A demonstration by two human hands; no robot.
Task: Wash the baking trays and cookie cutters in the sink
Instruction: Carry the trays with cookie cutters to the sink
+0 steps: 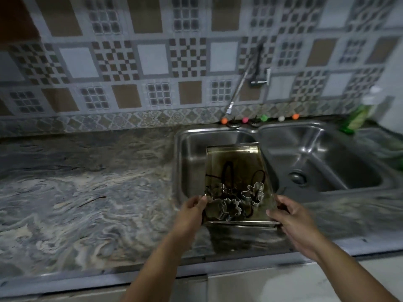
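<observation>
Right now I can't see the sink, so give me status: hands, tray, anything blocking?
Left hand and right hand each grip a near corner of the stained rectangular metal baking tray. Tray over left steel sink basin, metal cookie cutters inside. Basin looks unobstructed.

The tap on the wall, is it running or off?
Off, as far as the picture shows. No water stream leaves the tap or its hose nozzle, though the view is a bit blurry.

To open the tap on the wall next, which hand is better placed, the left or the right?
The right hand, probably. It holds the baking tray on the side nearer the tap handle, which sits above the divider between the two basins. The left hand grips the opposite edge and would have to cross over the tray.
</observation>
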